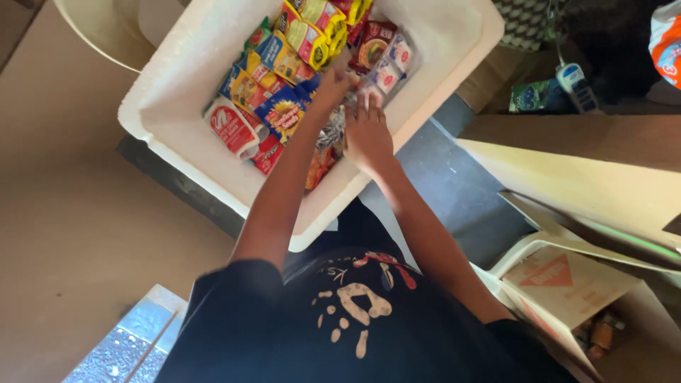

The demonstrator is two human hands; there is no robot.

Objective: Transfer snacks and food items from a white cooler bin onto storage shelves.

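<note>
Both hands are seen inside a white foam box [177, 85] packed with colourful snack packets [284, 67]. The left hand [332, 86] is curled among packets near the box's middle (its grasp cannot be told), while the right hand [369, 135] is laid flat, fingers apart, on a silvery packet [330, 133] at the near wall.

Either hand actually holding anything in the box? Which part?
Cannot tell. Both the left hand and the right hand rest among snack packets in the white foam box; fingers are blurred, no clear grip.
</note>
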